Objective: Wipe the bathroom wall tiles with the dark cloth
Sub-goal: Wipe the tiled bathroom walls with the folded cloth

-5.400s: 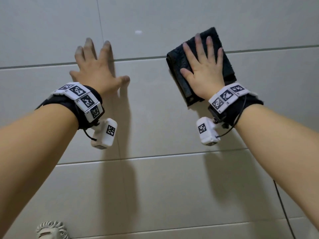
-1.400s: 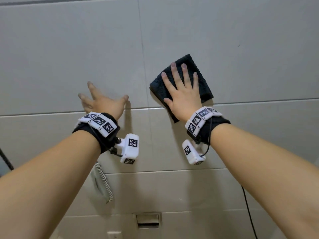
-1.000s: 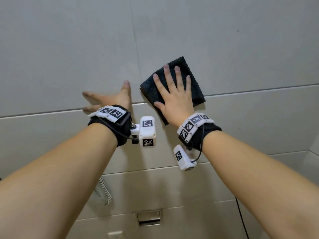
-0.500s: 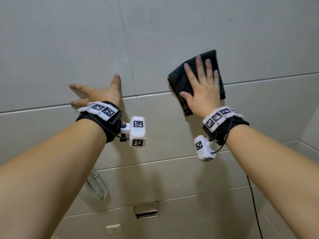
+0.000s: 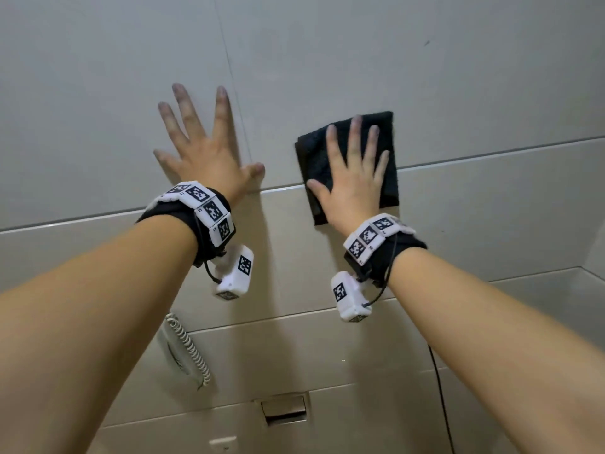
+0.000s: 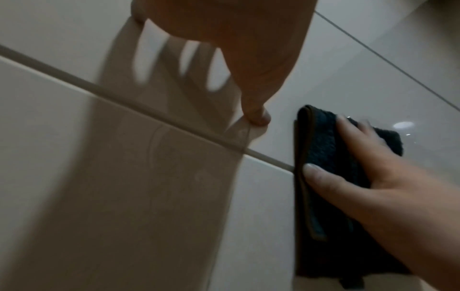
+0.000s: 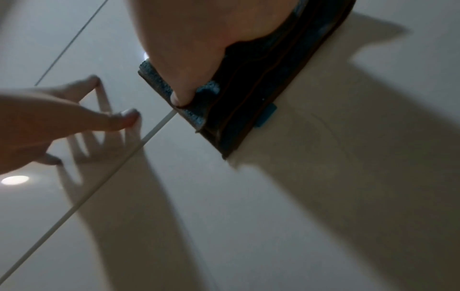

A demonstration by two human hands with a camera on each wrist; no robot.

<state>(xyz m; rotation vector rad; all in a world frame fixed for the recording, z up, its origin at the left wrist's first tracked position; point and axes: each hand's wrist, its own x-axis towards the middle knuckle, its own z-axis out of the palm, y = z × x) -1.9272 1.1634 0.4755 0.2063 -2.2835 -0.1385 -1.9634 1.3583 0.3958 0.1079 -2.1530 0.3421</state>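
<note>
Nearest the head camera, both bare forearms reach up toward the wall, each wrist carrying a black strap with white coded marker blocks (image 5: pixel 209 209) and a small white camera unit (image 5: pixel 348 296). The left hand (image 5: pixel 209 152) lies flat on the pale grey glossy wall tiles (image 5: pixel 98 93), fingers (image 5: pixel 178 103) straight and spread, grasping nothing; its thumb sits just above a horizontal grout line (image 5: pixel 491 152). The right hand (image 5: pixel 352 188) presses the folded dark terry cloth (image 5: pixel 314 158) against the tiles, fingers extended flat on it, not curled round it. The cloth straddles the grout line, just beside the left thumb. Lower on the wall: a coiled white cord (image 5: pixel 190 348), a metal recessed plate (image 5: pixel 284 409), a thin black cable (image 5: pixel 440 398).
</note>
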